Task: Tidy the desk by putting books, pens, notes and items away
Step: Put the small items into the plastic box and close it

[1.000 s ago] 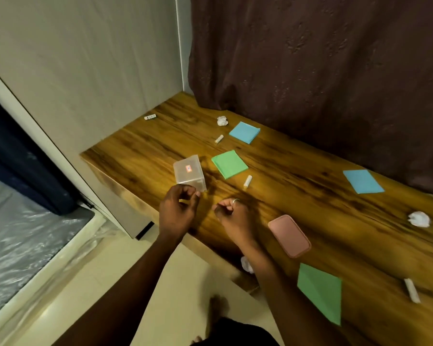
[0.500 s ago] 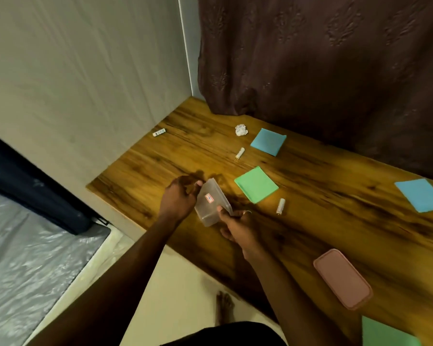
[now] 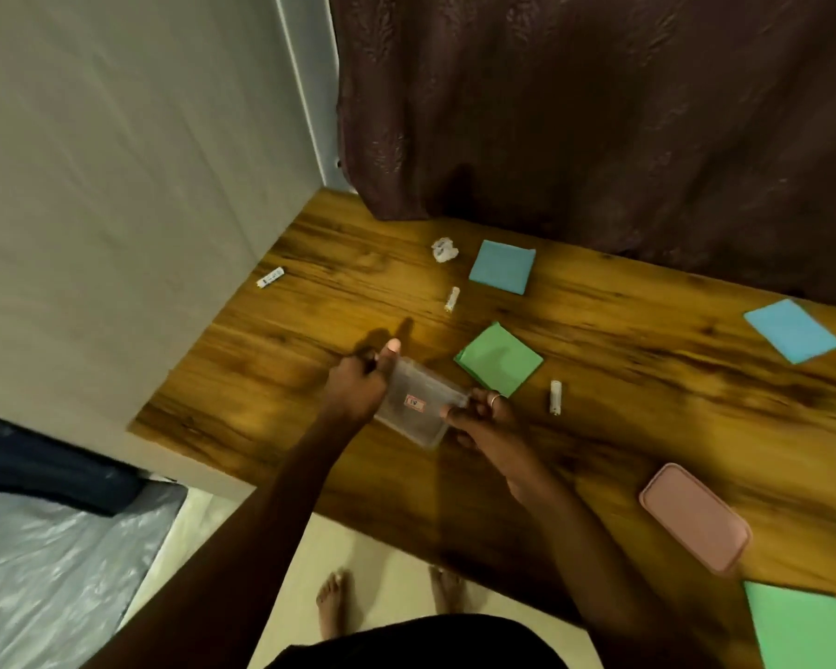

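Observation:
A small clear plastic box [image 3: 418,403] with a red label is held tilted just above the wooden desk [image 3: 647,393]. My left hand [image 3: 358,383] grips its left end and my right hand [image 3: 488,424] grips its right end. Around it lie a green note pad [image 3: 499,358], two blue note pads [image 3: 502,266] [image 3: 792,330], another green sheet [image 3: 807,625], three small white sticks [image 3: 556,397] [image 3: 452,298] [image 3: 270,277] and a crumpled paper ball [image 3: 443,248].
A pink lid or case [image 3: 693,516] lies at the desk's front right. A dark curtain [image 3: 599,103] hangs behind the desk, a wall panel [image 3: 117,185] stands on the left. My bare feet [image 3: 331,603] are on the floor below the desk edge.
The box stood on the desk with my hands near it. Both hands have taken hold of it, lifted and tilted it. The camera has swung down and closer.

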